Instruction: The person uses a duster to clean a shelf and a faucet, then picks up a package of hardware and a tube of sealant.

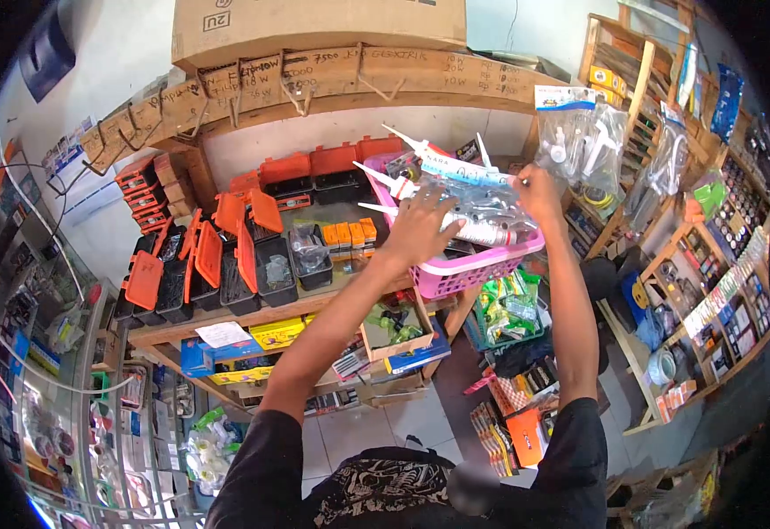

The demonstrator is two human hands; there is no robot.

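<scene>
A pink plastic basket (469,275) holds several white sealant tubes with long pointed nozzles, along with clear plastic packets (482,204). My left hand (422,227) lies over the tubes with its fingers spread, touching a white sealant tube (484,232) in the front part of the basket. Fingers curled, my right hand (539,196) is closed at the right end of the upper sealant tube (464,171), which has a blue-and-white label and handwriting on it. Its fingertips are partly hidden.
Black bins with orange lids (217,256) and small orange boxes (350,236) stand on the wooden bench at left. A hooked wooden rail (429,78) runs behind. Bagged parts (579,141) hang at right. Below the basket is a crate of green packets (508,309).
</scene>
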